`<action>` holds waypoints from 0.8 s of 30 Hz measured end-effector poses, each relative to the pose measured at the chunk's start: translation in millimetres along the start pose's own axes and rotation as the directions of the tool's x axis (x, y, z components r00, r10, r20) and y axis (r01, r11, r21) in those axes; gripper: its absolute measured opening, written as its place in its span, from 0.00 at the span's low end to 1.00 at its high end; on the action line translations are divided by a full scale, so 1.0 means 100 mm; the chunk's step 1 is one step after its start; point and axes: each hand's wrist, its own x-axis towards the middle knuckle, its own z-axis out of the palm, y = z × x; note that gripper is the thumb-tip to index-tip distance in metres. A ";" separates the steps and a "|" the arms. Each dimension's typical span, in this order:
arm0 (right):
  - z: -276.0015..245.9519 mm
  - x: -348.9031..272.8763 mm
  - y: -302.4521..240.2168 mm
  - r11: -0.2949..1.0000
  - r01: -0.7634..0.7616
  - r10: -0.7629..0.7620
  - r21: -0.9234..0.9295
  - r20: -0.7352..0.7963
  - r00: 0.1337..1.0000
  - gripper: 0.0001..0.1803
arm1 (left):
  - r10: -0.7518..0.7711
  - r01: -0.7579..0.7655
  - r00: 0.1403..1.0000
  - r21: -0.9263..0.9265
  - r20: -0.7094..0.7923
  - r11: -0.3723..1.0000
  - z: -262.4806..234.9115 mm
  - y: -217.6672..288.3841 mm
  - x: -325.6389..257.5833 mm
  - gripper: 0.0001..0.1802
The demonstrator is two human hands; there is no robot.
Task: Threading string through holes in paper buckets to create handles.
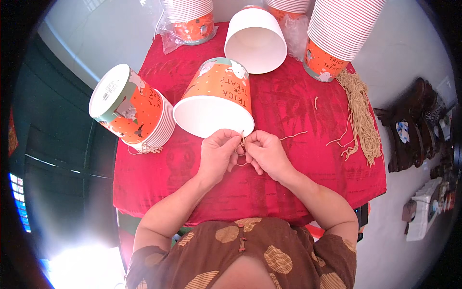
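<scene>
The left hand (217, 153) and right hand (267, 153) meet just below the centre of the view, over the near part of a worktop (288, 178) draped in red cloth. Each hand's grip is pinched together on a thin tan string (242, 142): the fingertips of both close on it where the hands touch, and a loop of it hangs between the palms. One loose end trails off toward 3 o'clock across the cloth. Whether the string is knotted or only twisted is hard to tell, since the fingers hide that spot.

Just beyond the hands, at 12 o'clock from them, lies an orange paper bucket (216, 98) on its side, its white open mouth facing the person and nearly touching the knuckles. At 10 o'clock a nested stack of buckets (134, 108) lies tilted at the worktop's left edge, white base showing. At 1 o'clock from the hands a white-sided bucket (255, 41) rests with its mouth toward the camera. Further out at 1 to 2 o'clock stands a tall nested stack (337, 33), and beside it, running down toward 3 o'clock, a bundle of tan strings (361, 115) lies on the cloth. At the far edge, 11 o'clock, another stack sits in a clear plastic bag (190, 21).
</scene>
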 end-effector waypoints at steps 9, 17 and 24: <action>0.02 -0.02 0.01 0.994 0.027 -0.030 -0.109 -0.027 0.999 0.05 | 0.005 -0.005 1.000 -0.023 -0.003 1.000 -0.01 -0.02 0.01 0.05; 0.10 -0.05 0.09 0.949 0.149 -0.189 -0.277 -0.122 0.974 0.06 | 0.008 -0.009 1.000 -0.040 -0.022 0.999 0.02 0.00 -0.01 0.05; 0.13 -0.06 0.07 0.943 0.185 -0.229 -0.278 -0.136 0.964 0.08 | 0.020 -0.021 0.999 -0.019 -0.028 1.000 0.02 -0.01 -0.01 0.05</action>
